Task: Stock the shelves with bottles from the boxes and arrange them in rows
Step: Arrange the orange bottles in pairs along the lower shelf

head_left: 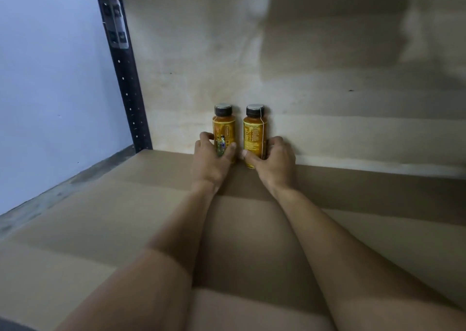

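Note:
Two small orange bottles with dark caps stand upright side by side at the back of the brown shelf board (100,225), close to the pale back wall. My left hand (210,159) is wrapped around the lower part of the left bottle (224,129). My right hand (274,160) grips the lower part of the right bottle (254,134). A narrow gap separates the two bottles. Both forearms reach in from the bottom of the view.
A black perforated metal upright (123,78) of the rack stands at the back left corner. A blue-white wall (50,91) lies to the left of it. The underside of the shelf above runs along the top edge.

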